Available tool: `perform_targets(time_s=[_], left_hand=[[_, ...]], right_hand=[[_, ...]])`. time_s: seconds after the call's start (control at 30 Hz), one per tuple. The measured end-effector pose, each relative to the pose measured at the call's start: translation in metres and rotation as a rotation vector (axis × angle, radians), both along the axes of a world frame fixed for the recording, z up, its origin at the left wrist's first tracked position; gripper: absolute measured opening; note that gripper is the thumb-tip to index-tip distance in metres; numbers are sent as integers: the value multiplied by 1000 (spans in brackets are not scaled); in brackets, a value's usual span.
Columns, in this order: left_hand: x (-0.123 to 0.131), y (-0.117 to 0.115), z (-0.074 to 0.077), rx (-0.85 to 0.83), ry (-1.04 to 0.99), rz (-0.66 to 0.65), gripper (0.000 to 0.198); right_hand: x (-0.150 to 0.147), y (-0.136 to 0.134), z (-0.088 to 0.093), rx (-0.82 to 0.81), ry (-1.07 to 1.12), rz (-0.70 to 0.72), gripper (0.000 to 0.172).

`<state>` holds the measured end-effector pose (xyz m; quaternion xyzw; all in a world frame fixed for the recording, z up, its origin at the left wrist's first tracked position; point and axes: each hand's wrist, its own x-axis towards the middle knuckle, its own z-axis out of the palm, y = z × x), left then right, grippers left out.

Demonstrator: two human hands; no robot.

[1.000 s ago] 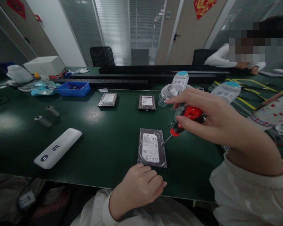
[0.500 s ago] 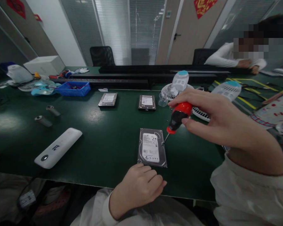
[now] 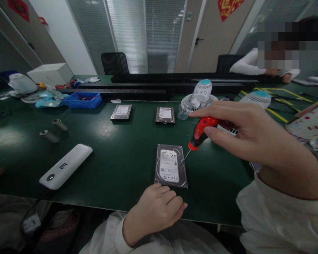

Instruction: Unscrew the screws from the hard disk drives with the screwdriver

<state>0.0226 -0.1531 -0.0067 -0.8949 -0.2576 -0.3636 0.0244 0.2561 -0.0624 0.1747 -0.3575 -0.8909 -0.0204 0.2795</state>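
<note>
A hard drive (image 3: 171, 165) lies label-up on the green table (image 3: 116, 158) just in front of me. My right hand (image 3: 243, 132) is closed around a red-handled screwdriver (image 3: 200, 133), whose tip rests at the drive's right edge. My left hand (image 3: 155, 210) is curled loosely with its fingers touching the drive's near edge; nothing shows inside it.
Two more hard drives (image 3: 121, 112) (image 3: 165, 115) lie further back. A white oblong device (image 3: 65, 166) and two small cylinders (image 3: 49, 136) are at left, a blue tray (image 3: 82, 100) behind. White fan parts (image 3: 198, 96) sit at right. Another person (image 3: 257, 65) sits at the far right.
The screwdriver swung from lying nearly flat to more upright, then tilted back a little, its tip staying at the drive's right edge. My left hand has stayed put.
</note>
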Motion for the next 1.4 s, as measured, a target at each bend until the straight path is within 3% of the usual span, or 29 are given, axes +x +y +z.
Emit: perform_targets(time_s=[0.2,0.37,0.6,0.73,0.93,1.2,1.4], left_hand=[[0,0,0,5,7,-1,33],[0,1,1,2,-4,-10,35],[0,1,1,1,-5,-12,36],[0,0,0,6,-19,-14,38],[1,0,0,8,-24,-9,37],[1,1,0,14,-32,-12,45],[1,1,1,16,-32,-9,45]], right_hand=[[3,2,-4,49,39,-68,19],[2,0,-1,1,-29,-4,38],[2,1,-2,-10,-28,-58,26],[3,-2,2,-54,-44,5,35],[0,2,-2,-26,-31,-78,42],[2,-4,2,-138,-48,42,50],[-2,0,-6,-48,-101,-216,55]])
